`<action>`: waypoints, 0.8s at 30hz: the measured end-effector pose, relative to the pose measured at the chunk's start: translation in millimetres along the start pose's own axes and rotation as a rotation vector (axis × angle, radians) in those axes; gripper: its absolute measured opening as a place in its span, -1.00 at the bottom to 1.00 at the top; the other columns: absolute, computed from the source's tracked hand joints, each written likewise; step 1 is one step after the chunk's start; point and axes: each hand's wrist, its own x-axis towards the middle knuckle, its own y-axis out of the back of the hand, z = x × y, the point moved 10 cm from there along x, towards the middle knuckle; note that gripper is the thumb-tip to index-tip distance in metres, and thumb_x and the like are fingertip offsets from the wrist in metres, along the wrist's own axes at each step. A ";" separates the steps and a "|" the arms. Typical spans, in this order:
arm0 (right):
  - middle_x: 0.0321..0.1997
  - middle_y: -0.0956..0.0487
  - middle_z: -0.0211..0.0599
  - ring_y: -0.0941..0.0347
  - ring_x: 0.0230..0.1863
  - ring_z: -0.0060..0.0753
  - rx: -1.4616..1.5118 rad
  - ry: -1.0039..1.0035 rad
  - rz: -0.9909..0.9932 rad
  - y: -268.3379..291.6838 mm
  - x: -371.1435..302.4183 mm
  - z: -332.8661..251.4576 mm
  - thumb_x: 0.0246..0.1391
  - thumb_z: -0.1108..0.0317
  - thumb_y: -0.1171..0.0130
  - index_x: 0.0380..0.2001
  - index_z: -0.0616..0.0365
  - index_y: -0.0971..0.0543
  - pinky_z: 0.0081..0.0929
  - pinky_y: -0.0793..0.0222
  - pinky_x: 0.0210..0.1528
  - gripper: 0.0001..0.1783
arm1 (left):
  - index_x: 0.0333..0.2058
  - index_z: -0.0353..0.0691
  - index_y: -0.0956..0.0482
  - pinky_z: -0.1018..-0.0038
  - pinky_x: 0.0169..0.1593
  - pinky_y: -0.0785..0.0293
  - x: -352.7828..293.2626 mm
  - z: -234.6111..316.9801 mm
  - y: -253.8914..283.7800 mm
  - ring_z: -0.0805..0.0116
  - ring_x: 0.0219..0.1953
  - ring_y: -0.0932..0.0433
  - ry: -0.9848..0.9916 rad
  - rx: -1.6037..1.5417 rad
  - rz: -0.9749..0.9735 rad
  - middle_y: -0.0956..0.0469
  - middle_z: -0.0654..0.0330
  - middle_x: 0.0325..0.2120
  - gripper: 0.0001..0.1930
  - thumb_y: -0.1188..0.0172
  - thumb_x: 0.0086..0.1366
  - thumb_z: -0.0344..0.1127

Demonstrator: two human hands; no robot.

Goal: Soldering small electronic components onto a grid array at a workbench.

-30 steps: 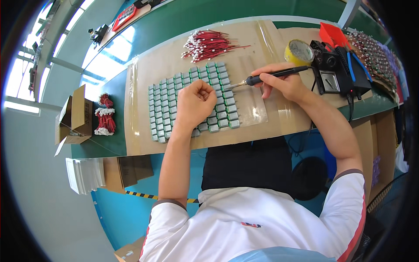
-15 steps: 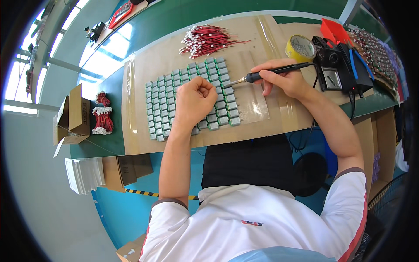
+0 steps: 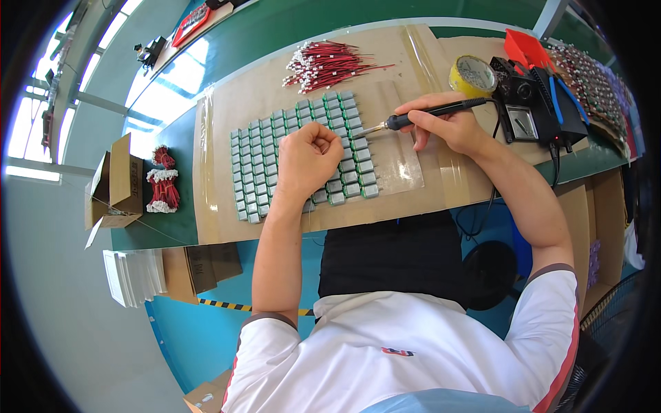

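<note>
Rows of small grey rectangular blocks on green boards [image 3: 253, 160] lie in a slanted grid on the brown work surface [image 3: 392, 199]. My right hand [image 3: 451, 127] grips a soldering iron [image 3: 401, 122] by its black handle. The iron's metal tip points left and meets the upper right part of the grid, close to my left fingers. Over the grid rests my left hand [image 3: 310, 155], its fingers curled and pinched together. Whatever those fingers hold is hidden; a fine thread-like line shows below the wrist.
Beyond the grid lies a pile of red wires with white connectors [image 3: 323, 63]. A yellow tape roll [image 3: 474, 76], a black soldering station [image 3: 561, 113], and a red bin [image 3: 527, 49] stand at the right. Wire bundles [image 3: 162, 189] and an open cardboard box [image 3: 124, 182] sit left.
</note>
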 end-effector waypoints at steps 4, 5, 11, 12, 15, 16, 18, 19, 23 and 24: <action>-0.33 -0.71 -0.18 -0.64 -0.49 -0.49 0.003 -0.001 -0.003 0.0 -0.1 0.3 0.33 0.50 -0.10 -0.01 0.38 -0.65 -0.47 -0.65 -0.14 -0.73 | -0.46 -0.34 -0.65 0.59 -0.45 -0.39 -0.3 0.6 0.3 0.62 -0.61 -0.43 0.001 -0.003 0.000 -0.57 0.30 -0.67 -0.92 -0.32 0.11 -0.43; -0.33 -0.71 -0.18 -0.64 -0.49 -0.49 0.004 -0.001 -0.002 0.6 0.0 1.4 0.33 0.50 -0.10 -0.01 0.38 -0.65 -0.47 -0.65 -0.14 -0.73 | -0.44 -0.35 -0.66 0.64 -0.46 -0.35 -0.3 1.0 -0.3 0.68 -0.59 -0.40 -0.003 0.001 -0.006 -0.56 0.35 -0.64 -0.92 -0.33 0.13 -0.44; -0.25 -0.72 -0.13 -0.65 -0.44 -0.49 0.072 0.009 -0.005 1.7 1.0 4.0 0.31 0.44 -0.22 -0.02 0.35 -0.68 -0.59 -0.61 -0.39 -0.75 | -0.46 -0.34 -0.66 0.59 -0.45 -0.39 0.0 1.1 -0.3 0.62 -0.61 -0.44 -0.006 0.007 -0.005 -0.57 0.30 -0.67 -0.91 -0.33 0.12 -0.43; -0.25 -0.72 -0.13 -0.65 -0.45 -0.49 0.074 0.008 -0.007 1.8 0.9 4.2 0.31 0.44 -0.21 -0.02 0.35 -0.68 -0.59 -0.61 -0.39 -0.75 | -0.46 -0.34 -0.66 0.58 -0.45 -0.40 0.2 1.2 -0.9 0.62 -0.61 -0.44 -0.006 0.012 -0.008 -0.57 0.29 -0.67 -0.91 -0.33 0.12 -0.43; -0.25 -0.72 -0.13 -0.65 -0.45 -0.49 0.073 0.008 -0.006 1.7 0.6 4.4 0.31 0.44 -0.21 -0.02 0.35 -0.68 -0.59 -0.61 -0.39 -0.75 | -0.45 -0.34 -0.66 0.58 -0.44 -0.41 0.2 1.8 -1.0 0.60 -0.61 -0.46 -0.021 0.020 -0.003 -0.59 0.28 -0.66 -0.90 -0.34 0.13 -0.42; -0.26 -0.72 -0.13 -0.65 -0.45 -0.49 0.071 0.009 -0.002 1.8 0.5 4.3 0.31 0.44 -0.21 -0.02 0.35 -0.68 -0.59 -0.61 -0.38 -0.75 | -0.45 -0.34 -0.66 0.58 -0.44 -0.41 0.3 1.6 -1.0 0.60 -0.61 -0.46 -0.021 0.020 -0.003 -0.59 0.28 -0.66 -0.90 -0.34 0.13 -0.42; -0.25 -0.72 -0.13 -0.65 -0.44 -0.49 0.071 0.010 -0.004 1.8 0.5 4.2 0.31 0.44 -0.22 -0.02 0.35 -0.68 -0.59 -0.61 -0.38 -0.75 | -0.44 -0.35 -0.67 0.57 -0.43 -0.44 0.5 1.1 -1.6 0.58 -0.60 -0.50 -0.020 0.024 -0.009 -0.62 0.25 -0.64 -0.90 -0.35 0.13 -0.42; -0.25 -0.72 -0.13 -0.65 -0.44 -0.49 0.072 0.012 -0.005 1.7 0.5 4.1 0.30 0.44 -0.22 -0.03 0.34 -0.68 -0.59 -0.61 -0.38 -0.75 | -0.44 -0.35 -0.67 0.57 -0.43 -0.44 0.4 1.0 -1.5 0.58 -0.60 -0.50 -0.020 0.024 -0.009 -0.62 0.25 -0.64 -0.90 -0.35 0.13 -0.42; -0.25 -0.72 -0.14 -0.66 -0.43 -0.48 0.069 0.003 -0.001 2.5 0.2 4.1 0.30 0.44 -0.22 -0.03 0.34 -0.68 -0.59 -0.61 -0.38 -0.75 | -0.43 -0.35 -0.68 0.56 -0.41 -0.47 0.3 3.5 -2.3 0.57 -0.59 -0.54 -0.029 0.026 -0.019 -0.64 0.22 -0.62 -0.89 -0.35 0.14 -0.41; -0.25 -0.72 -0.14 -0.66 -0.42 -0.48 0.071 0.006 -0.001 2.7 0.2 3.6 0.30 0.44 -0.23 -0.03 0.34 -0.68 -0.59 -0.62 -0.38 -0.75 | -0.42 -0.35 -0.68 0.56 -0.41 -0.47 0.3 3.8 -2.9 0.56 -0.59 -0.55 -0.026 0.027 -0.025 -0.65 0.22 -0.62 -0.89 -0.35 0.14 -0.41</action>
